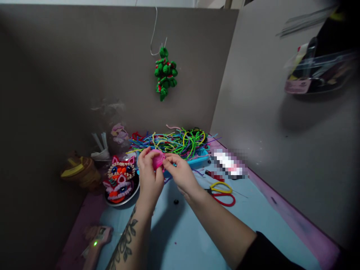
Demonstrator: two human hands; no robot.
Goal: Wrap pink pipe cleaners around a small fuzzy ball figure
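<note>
A small round pink piece [158, 160], apparently coiled or bent pipe cleaner, is held up above the table between my two hands. My left hand [149, 168] wraps its fingers and thumb around the left side of it. At its right edge, the thumb and fingertips of my right hand [180, 170] pinch it. Just behind my hands stands a blue tray [200, 160] heaped with pipe cleaners [180, 140] of many colours. Scissors [223, 194] with one yellow and one red handle lie to the right of my right wrist.
A metal bowl [119, 203] with fuzzy animal-face figures stands left. A pink glue gun [98, 240] with a green light lies at front left. A green ornament [165, 73] hangs from a wire. A clear holder [317, 78] is on the right wall.
</note>
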